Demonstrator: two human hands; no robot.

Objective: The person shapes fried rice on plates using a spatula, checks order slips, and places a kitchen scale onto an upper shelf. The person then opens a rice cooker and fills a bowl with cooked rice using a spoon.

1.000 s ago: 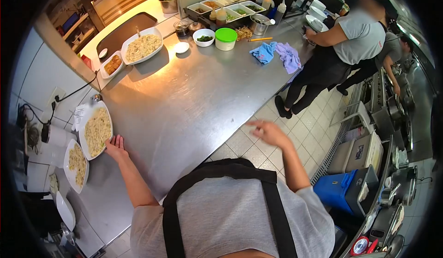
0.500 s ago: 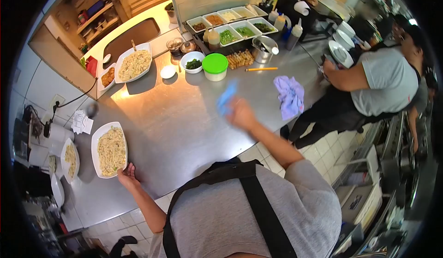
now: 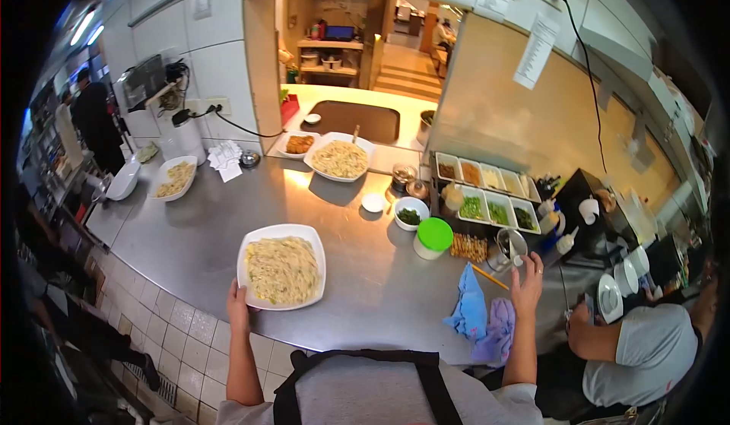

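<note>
A square white bowl (image 3: 243, 267) heaped with creamy pasta (image 3: 283, 269) sits on the steel counter in front of me. My left hand (image 3: 238, 306) grips its near left corner, thumb along the edge and the other fingers mostly hidden. My right hand (image 3: 526, 287) is raised with fingers apart and holds nothing, near a steel pot (image 3: 507, 248). Below it, a crumpled blue cloth (image 3: 470, 303) lies partly beside a purple cloth (image 3: 498, 330). A yellow pencil-like stick (image 3: 489, 277) rests between the cloth and my right hand.
At the pass stand another pasta bowl (image 3: 340, 159) and a fried-food dish (image 3: 299, 145). A green-lidded tub (image 3: 434, 236), a bowl of greens (image 3: 408, 215) and topping trays (image 3: 487, 206) line the back. A co-worker (image 3: 642, 349) stands at right with white plates (image 3: 609, 297).
My right hand has let go of the blue cloth, which now lies by the purple one. The view has turned left. My left hand stays at the pasta bowl, which now sits nearer the counter's front edge.
</note>
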